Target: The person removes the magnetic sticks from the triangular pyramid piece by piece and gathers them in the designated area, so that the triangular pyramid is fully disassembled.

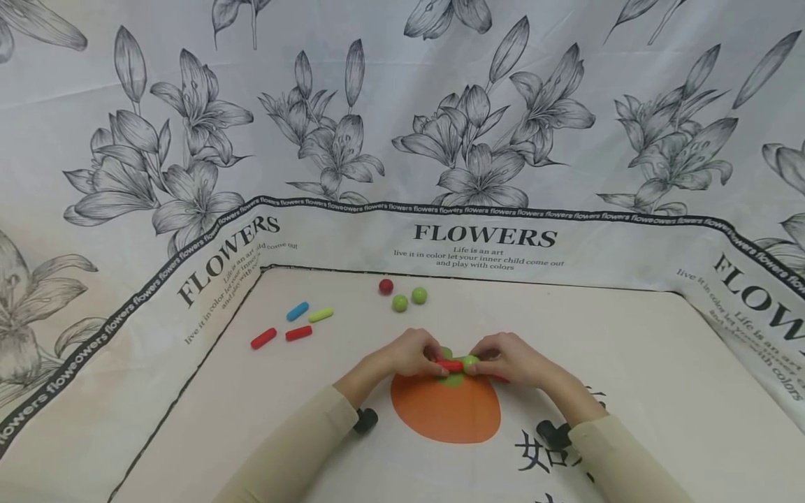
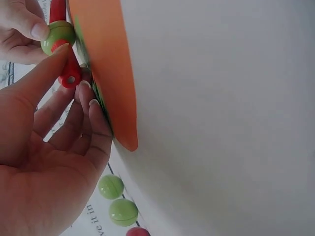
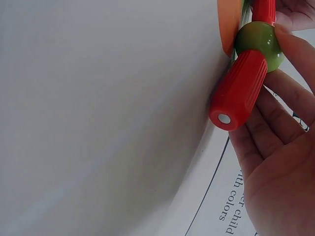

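Observation:
Over the printed orange fruit on the cloth, both hands meet at a small joined piece. My left hand pinches a red ribbed stick between thumb and fingers. Its free end, with a round metal dot, shows in the left wrist view. My right hand grips a green ball with thumb and fingertips. The left stick's inner end touches that ball. From the ball's other side a second red stick sticks out, also with a metal dot at its end.
Farther back lie two green balls, one nearer and one beyond, beside a red ball. To the left are a blue stick, a yellow-green stick and two red sticks. A flower-printed cloth wall rises behind.

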`<state>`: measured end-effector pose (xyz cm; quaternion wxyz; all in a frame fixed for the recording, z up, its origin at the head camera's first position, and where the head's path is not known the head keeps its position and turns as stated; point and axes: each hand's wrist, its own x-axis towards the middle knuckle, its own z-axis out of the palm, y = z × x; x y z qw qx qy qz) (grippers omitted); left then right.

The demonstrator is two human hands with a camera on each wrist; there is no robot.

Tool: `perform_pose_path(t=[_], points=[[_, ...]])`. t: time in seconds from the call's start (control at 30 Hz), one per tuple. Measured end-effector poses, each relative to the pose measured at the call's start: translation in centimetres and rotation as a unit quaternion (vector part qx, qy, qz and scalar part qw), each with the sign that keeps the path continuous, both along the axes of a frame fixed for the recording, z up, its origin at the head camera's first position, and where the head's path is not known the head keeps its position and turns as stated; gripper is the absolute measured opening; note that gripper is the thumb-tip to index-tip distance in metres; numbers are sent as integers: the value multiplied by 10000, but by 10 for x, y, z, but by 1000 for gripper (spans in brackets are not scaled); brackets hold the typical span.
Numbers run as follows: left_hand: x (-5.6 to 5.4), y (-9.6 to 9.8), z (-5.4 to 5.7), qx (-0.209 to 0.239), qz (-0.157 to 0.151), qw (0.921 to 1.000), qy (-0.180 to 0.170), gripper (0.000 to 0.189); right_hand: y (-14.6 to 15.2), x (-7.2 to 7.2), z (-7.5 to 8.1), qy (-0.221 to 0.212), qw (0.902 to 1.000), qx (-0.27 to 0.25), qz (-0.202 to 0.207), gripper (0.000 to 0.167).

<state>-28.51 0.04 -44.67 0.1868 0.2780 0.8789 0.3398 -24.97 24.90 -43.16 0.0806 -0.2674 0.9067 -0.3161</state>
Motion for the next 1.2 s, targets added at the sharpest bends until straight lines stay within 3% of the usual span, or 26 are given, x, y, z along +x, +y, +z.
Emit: perform_pose_path(t=[0.27, 0.5, 0.8, 1.0, 1.2], points=[[3, 0, 7, -57, 80, 9999, -68, 11, 0, -1, -1, -61, 10000, -18, -41, 23], [5, 2, 9, -40, 430, 9989, -184, 11, 0, -1, -1, -170, 9998, -52, -58, 24], [4, -1, 7, -81, 417, 9990, -110, 12, -2, -1, -1, -208, 9997, -78, -38, 24], [7, -17, 7, 9, 492, 9988, -9, 11, -3, -2, -3, -125, 9999, -26, -37, 25], [10, -50, 12, 102, 587, 9982, 29, 10, -1, -3, -2, -88, 9999, 58, -114, 24]])
